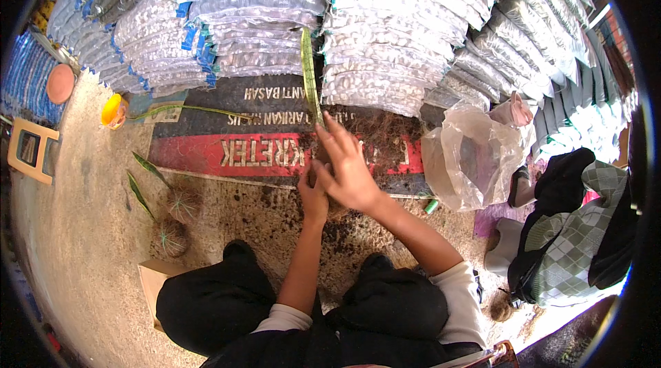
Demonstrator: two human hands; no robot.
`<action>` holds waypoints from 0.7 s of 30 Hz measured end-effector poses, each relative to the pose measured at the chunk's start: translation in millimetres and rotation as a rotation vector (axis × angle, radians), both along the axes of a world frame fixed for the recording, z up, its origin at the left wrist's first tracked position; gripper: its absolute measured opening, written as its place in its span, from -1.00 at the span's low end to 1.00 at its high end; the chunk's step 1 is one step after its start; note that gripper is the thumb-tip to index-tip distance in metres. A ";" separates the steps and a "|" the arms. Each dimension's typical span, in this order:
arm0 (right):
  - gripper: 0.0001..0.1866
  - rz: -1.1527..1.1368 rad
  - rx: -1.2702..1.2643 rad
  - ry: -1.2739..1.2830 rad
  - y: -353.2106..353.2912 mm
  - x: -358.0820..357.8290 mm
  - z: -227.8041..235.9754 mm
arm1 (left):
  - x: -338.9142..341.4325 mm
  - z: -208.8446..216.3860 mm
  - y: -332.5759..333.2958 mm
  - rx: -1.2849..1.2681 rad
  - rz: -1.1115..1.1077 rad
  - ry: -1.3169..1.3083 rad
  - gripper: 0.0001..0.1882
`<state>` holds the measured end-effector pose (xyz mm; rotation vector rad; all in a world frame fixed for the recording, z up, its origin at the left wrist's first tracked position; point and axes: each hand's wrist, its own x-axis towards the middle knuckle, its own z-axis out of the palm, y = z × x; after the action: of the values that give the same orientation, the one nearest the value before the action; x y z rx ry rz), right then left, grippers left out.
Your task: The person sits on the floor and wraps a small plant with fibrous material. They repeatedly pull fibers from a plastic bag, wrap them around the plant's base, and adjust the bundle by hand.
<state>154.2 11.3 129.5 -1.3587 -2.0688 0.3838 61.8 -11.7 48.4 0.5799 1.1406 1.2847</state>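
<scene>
A snake plant with one tall, yellow-edged green leaf [308, 72] stands upright in front of me. My left hand [315, 197] is closed about its base, partly hidden by the other hand. My right hand [350, 174] lies over the base with its fingers stretched out, the fingertips at the lower leaf. What lies under the palms is mostly hidden. Brown fibre and soil [375, 128] are scattered on the black and red printed sheet [186, 151] behind the hands. To the left, two leafy plants rest on the floor with string-bound root balls [184, 205] [169, 238].
Stacked clear bags of pale stones [385, 37] line the back. An open plastic bag [447, 161] stands right, near a person in a checked garment [571, 244]. A yellow cup [113, 112], a stool [33, 151] and a cardboard box [153, 285] are left. A green spool-like cylinder [432, 206] lies right.
</scene>
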 end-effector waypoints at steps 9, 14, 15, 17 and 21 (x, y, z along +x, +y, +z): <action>-0.34 -0.017 -0.344 0.365 -8.6 6.4 -27.4 | -10.4 -20.2 0.7 -0.078 0.034 -0.201 -0.40; -0.37 0.077 -0.621 0.815 -7.3 13.5 -39.1 | -13.9 -17.8 3.4 -0.166 0.064 -0.289 -0.39; -0.36 0.080 -0.602 0.837 -9.4 11.1 -40.4 | -12.7 -9.4 3.1 -0.174 0.071 -0.336 -0.40; -0.36 0.087 -0.562 0.879 -13.1 6.9 -42.3 | -11.3 0.3 3.5 -0.191 0.075 -0.340 -0.39; -0.37 0.017 -0.482 0.868 -13.2 2.2 -51.6 | -10.4 -0.3 1.1 -0.128 0.099 -0.423 -0.37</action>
<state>156.4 -1.9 78.0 -1.1170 -1.2917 1.2840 51.4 -10.5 48.1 0.1446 0.8957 1.3295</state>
